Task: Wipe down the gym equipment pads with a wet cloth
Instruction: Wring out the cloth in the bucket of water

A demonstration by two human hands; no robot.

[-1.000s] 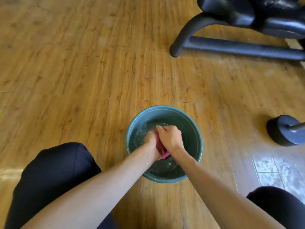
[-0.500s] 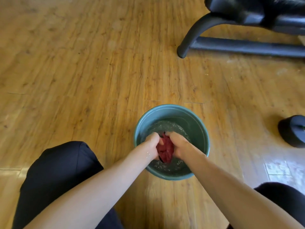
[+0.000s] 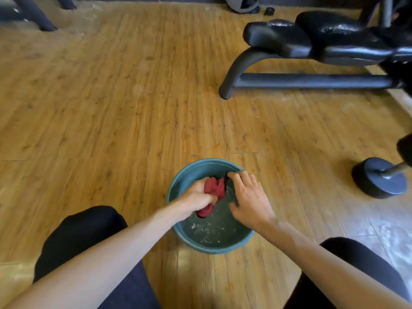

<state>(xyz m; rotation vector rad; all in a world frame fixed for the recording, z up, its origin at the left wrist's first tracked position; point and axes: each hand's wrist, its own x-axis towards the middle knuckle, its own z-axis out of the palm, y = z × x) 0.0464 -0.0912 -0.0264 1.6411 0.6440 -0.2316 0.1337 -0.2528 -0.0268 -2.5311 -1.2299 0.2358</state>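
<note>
the red cloth (image 3: 215, 188) is bunched inside the green basin (image 3: 211, 249), just above the water (image 3: 207, 230). the left hand (image 3: 196, 198) grips it, fingers curled round the wad. the right hand (image 3: 249, 197) is over the basin just beside the cloth, fingers spread and mostly straight; whether its tips touch the cloth cannot be told. step in hand, as judged: wetting and wringing the cloth. the next move calls for squeezing excess water out over the basin, then carrying the cloth to the bench pads (image 3: 276, 39), well beyond the basin to its far right. the basin stands on a wood-plank floor (image 3: 111, 108). a dumbbell (image 3: 379, 178) lies right of the basin. the person's dark-clad knees (image 3: 84, 230) flank its near side.
</note>
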